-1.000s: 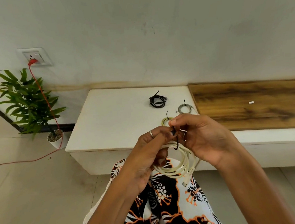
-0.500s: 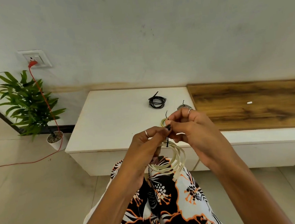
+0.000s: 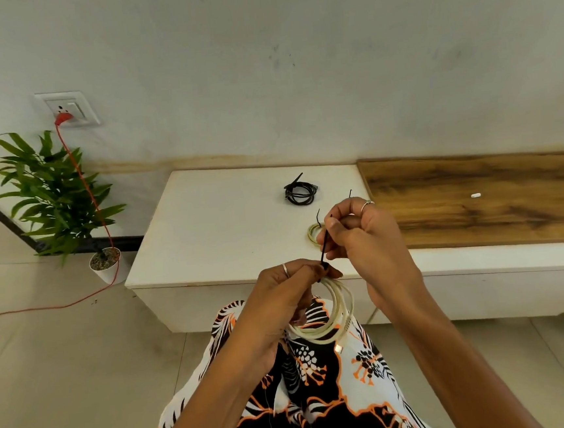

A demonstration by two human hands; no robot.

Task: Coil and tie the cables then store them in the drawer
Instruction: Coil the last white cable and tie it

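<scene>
A home room: low white cabinet (image 3: pixel 227 225), potted plant (image 3: pixel 54 199), wall socket (image 3: pixel 68 109).

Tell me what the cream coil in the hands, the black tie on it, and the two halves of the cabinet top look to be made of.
Cream coil: looks like rubbery plastic-sheathed cable, matte, bending in smooth loops.
Black tie: probably a thin, stiff plastic strip, pulled straight by the right hand while the left hand holds the coil.
Cabinet top, white half: smooth matte painted or laminated board.
Brown half: wood or wood-look laminate, with visible grain.

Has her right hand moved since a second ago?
Yes. The right hand has risen away from the cream coiled cable, towards the small black cable bundle on the white cabinet.
</scene>
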